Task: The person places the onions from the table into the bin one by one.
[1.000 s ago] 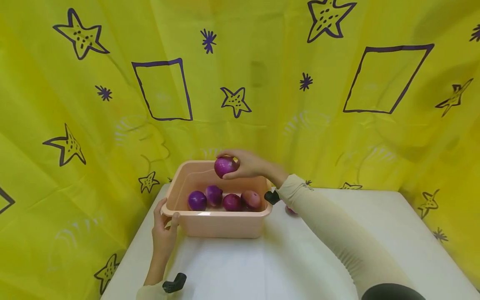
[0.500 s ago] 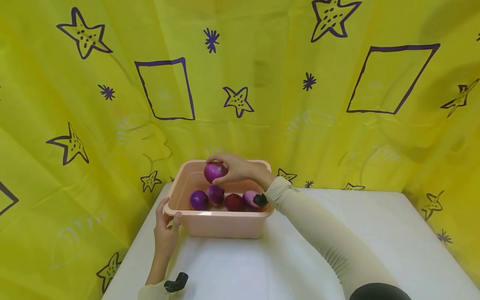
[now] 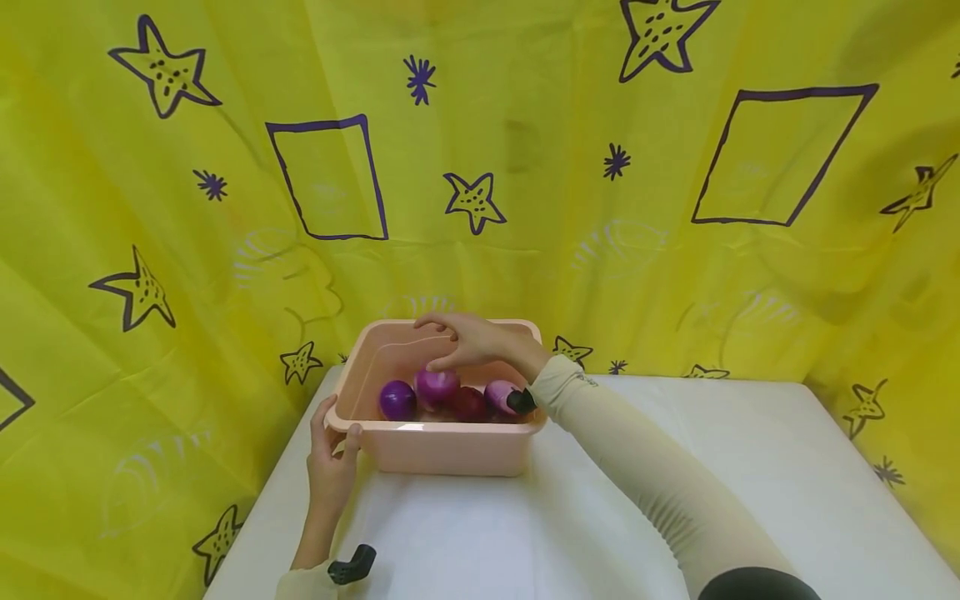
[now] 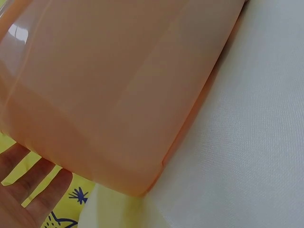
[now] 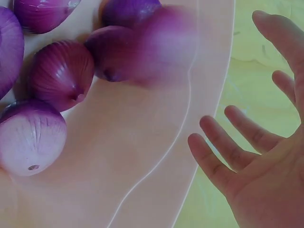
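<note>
A peach plastic tub (image 3: pixel 450 450) stands on the white table with several red onions in it. My left hand (image 3: pixel 332 467) grips its front left corner, thumb at the front rim and fingers along the side. Over the tub, my right hand (image 3: pixel 468 340) has its fingers spread and holds nothing. Just below it a red onion (image 5: pixel 166 47) is blurred by motion in the right wrist view, clear of the fingers. Beneath lie a purple onion (image 3: pixel 397 401), a dark red onion (image 5: pixel 61 73) and a paler onion (image 5: pixel 33 137).
The white table (image 3: pixel 637 500) spreads in front and to the right of the tub. A yellow curtain (image 3: pixel 540 275) with drawn stars hangs close behind it. A black wrist mount (image 3: pixel 521 401) overlaps the tub's right side in the head view.
My right hand moved left over the tub with the onion, then let it go, and the onion dropped toward the others. My left hand stays at the tub's corner.
</note>
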`<state>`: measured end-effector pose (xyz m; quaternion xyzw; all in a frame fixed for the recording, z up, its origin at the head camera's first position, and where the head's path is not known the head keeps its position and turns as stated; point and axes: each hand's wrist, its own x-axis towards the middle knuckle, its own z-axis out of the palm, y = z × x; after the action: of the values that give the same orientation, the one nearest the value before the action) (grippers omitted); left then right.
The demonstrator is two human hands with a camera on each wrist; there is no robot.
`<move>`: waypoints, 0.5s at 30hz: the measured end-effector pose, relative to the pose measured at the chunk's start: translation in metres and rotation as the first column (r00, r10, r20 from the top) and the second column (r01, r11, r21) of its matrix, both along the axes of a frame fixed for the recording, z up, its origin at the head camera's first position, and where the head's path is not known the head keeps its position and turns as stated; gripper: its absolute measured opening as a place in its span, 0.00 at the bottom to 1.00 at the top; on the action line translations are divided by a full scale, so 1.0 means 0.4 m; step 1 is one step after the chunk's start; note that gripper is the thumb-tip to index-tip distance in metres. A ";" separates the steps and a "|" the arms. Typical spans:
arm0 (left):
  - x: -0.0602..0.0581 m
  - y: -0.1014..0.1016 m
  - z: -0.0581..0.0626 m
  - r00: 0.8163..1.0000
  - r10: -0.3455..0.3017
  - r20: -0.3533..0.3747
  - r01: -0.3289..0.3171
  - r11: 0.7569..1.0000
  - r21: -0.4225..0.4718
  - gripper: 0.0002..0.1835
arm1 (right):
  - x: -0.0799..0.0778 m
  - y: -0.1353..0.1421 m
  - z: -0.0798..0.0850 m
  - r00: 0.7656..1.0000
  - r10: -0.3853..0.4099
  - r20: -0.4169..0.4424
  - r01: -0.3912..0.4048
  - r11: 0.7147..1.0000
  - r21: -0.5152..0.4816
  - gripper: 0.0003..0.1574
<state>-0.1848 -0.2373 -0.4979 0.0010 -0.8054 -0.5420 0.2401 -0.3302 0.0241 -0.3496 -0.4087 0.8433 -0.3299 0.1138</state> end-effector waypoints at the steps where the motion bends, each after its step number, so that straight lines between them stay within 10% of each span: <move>1: 0.000 0.000 -0.001 1.000 0.000 -0.005 0.001 1.000 0.001 0.34 | -0.001 0.001 0.001 1.000 0.006 -0.005 -0.006 1.000 0.000 0.45; 15: 0.001 0.003 0.001 1.000 0.010 0.002 -0.010 1.000 0.008 0.34 | 0.007 0.036 0.009 0.999 -0.024 0.036 0.025 0.999 -0.026 0.45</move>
<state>-0.1844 -0.2362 -0.4977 0.0067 -0.8034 -0.5441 0.2418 -0.3275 0.0386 -0.3460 -0.3938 0.8417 -0.3497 0.1191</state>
